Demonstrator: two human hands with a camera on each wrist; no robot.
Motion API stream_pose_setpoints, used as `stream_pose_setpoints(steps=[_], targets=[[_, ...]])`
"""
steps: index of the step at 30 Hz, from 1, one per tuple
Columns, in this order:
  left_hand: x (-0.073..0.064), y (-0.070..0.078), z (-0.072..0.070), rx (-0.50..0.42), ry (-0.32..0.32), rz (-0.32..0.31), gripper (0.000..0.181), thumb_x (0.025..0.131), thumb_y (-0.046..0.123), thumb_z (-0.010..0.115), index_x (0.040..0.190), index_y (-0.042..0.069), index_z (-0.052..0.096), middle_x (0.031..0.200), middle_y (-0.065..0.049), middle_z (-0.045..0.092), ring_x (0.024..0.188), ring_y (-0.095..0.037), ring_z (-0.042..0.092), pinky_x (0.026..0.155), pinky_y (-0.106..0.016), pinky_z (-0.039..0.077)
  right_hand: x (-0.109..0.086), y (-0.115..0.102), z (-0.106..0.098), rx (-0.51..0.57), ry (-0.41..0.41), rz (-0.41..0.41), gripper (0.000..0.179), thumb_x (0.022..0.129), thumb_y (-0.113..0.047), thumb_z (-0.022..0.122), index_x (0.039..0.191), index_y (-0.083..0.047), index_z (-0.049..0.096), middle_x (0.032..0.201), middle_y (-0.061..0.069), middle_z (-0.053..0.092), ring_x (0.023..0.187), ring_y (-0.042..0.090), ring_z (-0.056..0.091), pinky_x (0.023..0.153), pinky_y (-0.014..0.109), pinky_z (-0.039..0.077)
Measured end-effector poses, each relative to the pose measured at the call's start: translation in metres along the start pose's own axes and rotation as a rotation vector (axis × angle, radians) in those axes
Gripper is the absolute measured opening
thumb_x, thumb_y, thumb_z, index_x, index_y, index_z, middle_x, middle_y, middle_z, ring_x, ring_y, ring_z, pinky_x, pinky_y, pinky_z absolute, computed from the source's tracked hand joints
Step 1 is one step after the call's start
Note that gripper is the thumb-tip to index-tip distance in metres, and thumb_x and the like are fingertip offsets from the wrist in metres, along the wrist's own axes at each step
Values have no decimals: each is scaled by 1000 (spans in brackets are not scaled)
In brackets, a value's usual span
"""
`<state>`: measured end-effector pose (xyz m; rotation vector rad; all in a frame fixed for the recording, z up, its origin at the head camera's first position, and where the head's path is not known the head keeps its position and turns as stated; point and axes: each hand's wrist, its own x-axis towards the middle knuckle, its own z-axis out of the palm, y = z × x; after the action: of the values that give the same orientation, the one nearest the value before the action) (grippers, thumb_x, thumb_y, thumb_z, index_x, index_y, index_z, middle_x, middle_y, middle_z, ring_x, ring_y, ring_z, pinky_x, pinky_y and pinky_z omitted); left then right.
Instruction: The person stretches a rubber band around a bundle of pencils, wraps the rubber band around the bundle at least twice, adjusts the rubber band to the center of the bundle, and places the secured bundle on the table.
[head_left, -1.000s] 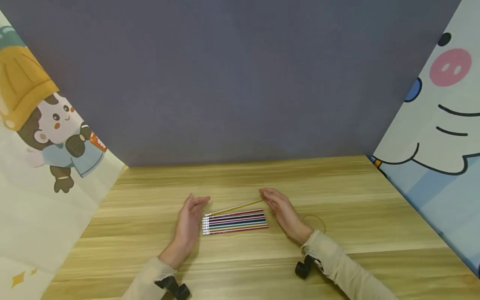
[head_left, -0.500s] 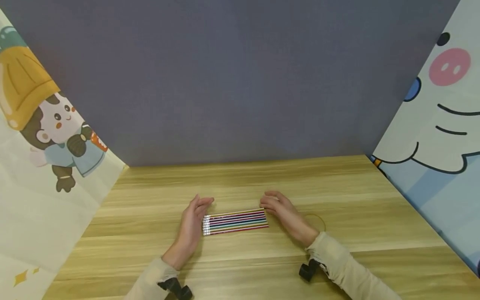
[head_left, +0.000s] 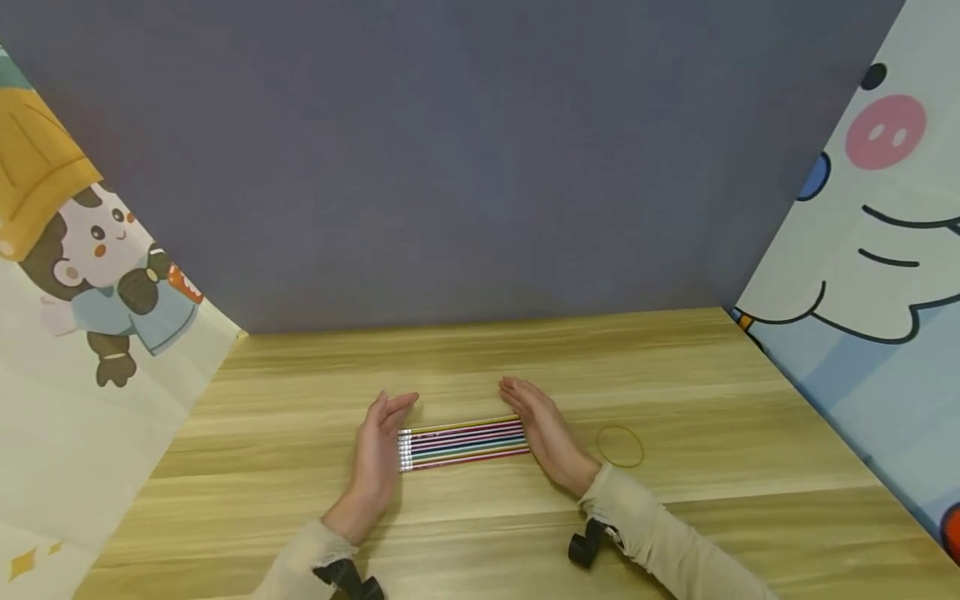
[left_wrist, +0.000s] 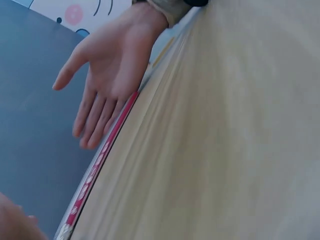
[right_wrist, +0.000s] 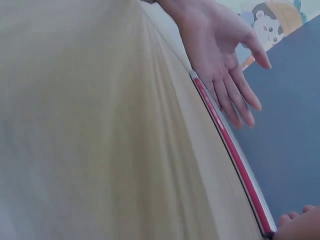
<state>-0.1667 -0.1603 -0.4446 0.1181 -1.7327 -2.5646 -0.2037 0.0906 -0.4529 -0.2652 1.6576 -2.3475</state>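
Several striped pencils (head_left: pixel 465 443) lie side by side in a flat row on the wooden table, silver eraser ends at the left. My left hand (head_left: pixel 375 458) stands on edge against those ends, fingers extended. At the opposite ends my right hand (head_left: pixel 549 435) stands likewise, its palm touching the pencils. The left wrist view shows the nearest red pencil (left_wrist: pixel 102 155) running toward the right palm. From the right wrist view, that red pencil (right_wrist: pixel 232 145) leads to the left palm (right_wrist: pixel 212 42). Neither hand grips anything.
A thin yellow rubber band (head_left: pixel 642 452) lies on the table (head_left: pixel 480 542) just right of my right hand. A grey panel (head_left: pixel 480 167) rises at the table's back edge. Walls with cartoon prints flank both sides.
The yellow pencil at the back, slanted at first, now lies parallel with the others. My right hand has straightened its fingers and moved left against the pencil ends, leaving the rubber band fully visible.
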Motion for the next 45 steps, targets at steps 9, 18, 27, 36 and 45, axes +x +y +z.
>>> stream_pose_setpoints(steps=[9, 18, 27, 36, 45], targets=[[-6, -4, 4, 16, 18, 18, 54, 108, 43, 35, 122, 0, 64, 140, -13, 58, 144, -26, 32, 125, -48, -6, -3, 4, 3, -43, 23, -22, 64, 106, -40, 43, 149, 5, 33, 158, 22, 29, 146, 35, 26, 126, 47, 7], [13, 29, -19, 58, -114, -209, 43, 108, 20, 35, 138, -8, 44, 149, -24, 45, 144, -35, 33, 126, -45, 9, 3, -18, -14, 149, -12, -11, 59, 107, -33, 42, 146, 9, 28, 156, 30, 26, 147, 37, 26, 126, 42, 17], [12, 57, -17, 617, -528, -97, 57, 105, 39, 49, 155, 18, 32, 162, -6, 25, 150, -32, 16, 121, -63, 13, -13, -55, -8, -836, -273, -102, 62, 100, -46, 56, 154, -28, 32, 160, 2, 30, 148, 23, 25, 119, 57, 27], [-19, 45, 9, 1194, -727, 111, 71, 101, 48, 54, 157, 14, 27, 164, -16, 16, 148, -38, 20, 116, -68, 24, -28, -50, 1, -1361, -549, -118, 76, 99, -50, 56, 159, -15, 24, 166, 11, 15, 152, 32, 9, 123, 55, 20], [-29, 32, 13, 1401, -668, 211, 70, 100, 41, 60, 155, 9, 32, 159, -23, 27, 147, -40, 25, 115, -71, 19, -26, -37, 3, -1441, -576, -164, 68, 98, -32, 66, 154, -8, 34, 158, 14, 32, 147, 31, 26, 120, 51, 30]])
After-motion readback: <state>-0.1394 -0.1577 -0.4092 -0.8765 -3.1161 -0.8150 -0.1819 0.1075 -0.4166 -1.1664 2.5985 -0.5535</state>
